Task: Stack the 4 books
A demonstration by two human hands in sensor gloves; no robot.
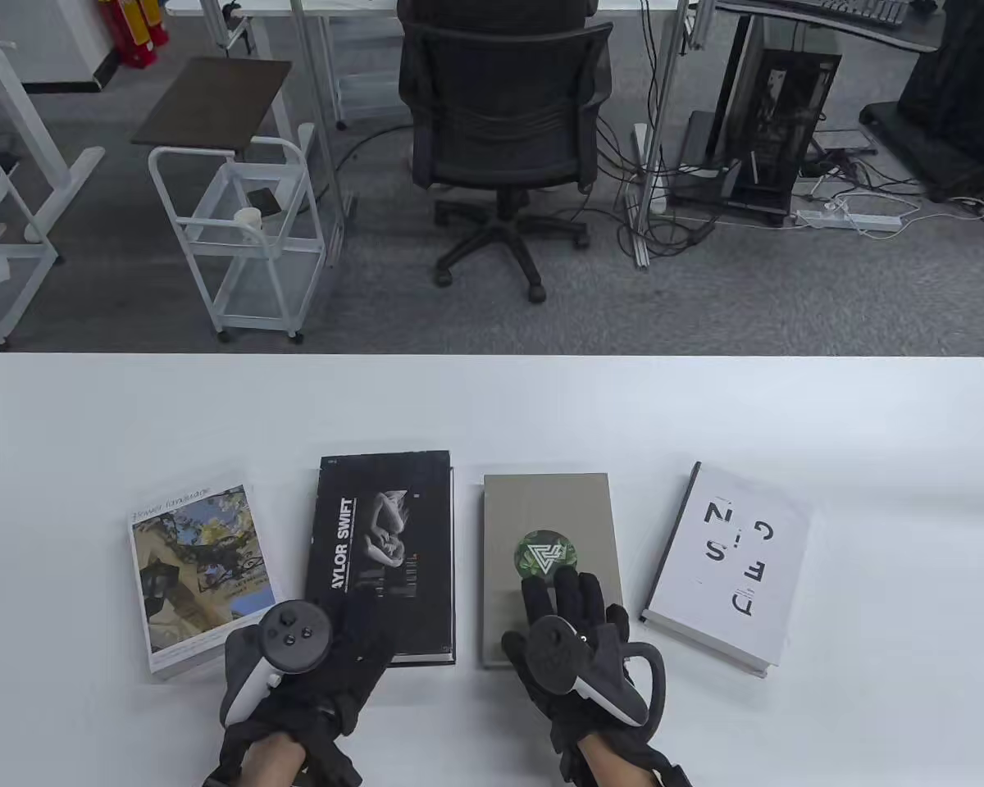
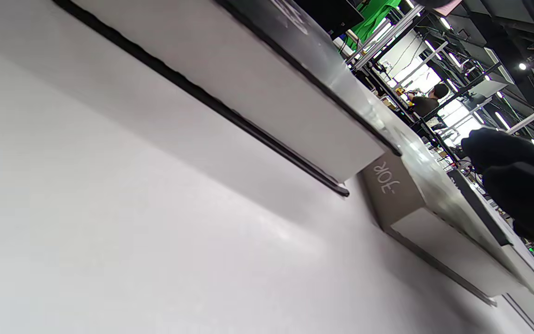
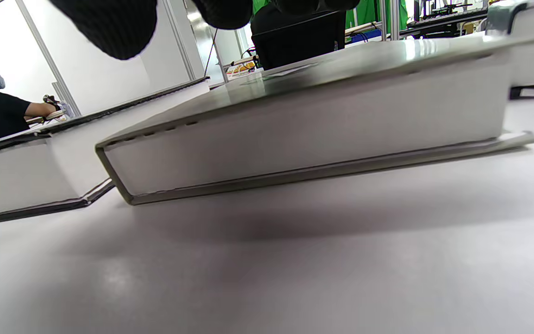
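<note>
Four books lie side by side on the white table [image 1: 492, 410]: a flower-photo book [image 1: 201, 566], a black Taylor Swift book [image 1: 385, 541], a grey book [image 1: 549, 516] with a round green emblem, and a white lettered book [image 1: 730, 561]. My left hand [image 1: 348, 635] lies over the black book's near left corner, fingers stretched out. My right hand [image 1: 570, 602] rests flat on the grey book's near end, fingers spread. The left wrist view shows the black book's page edge [image 2: 248, 93], the grey book [image 2: 434, 218] and my fingers [image 2: 522, 185]. The right wrist view shows the grey book's page edge [image 3: 304, 134] under my fingertips [image 3: 109, 23].
The far table edge [image 1: 492, 357] lies well behind the books. Beyond it stand an office chair [image 1: 504, 123] and a white cart [image 1: 238, 238] on the floor. The white book is turned at an angle to the others.
</note>
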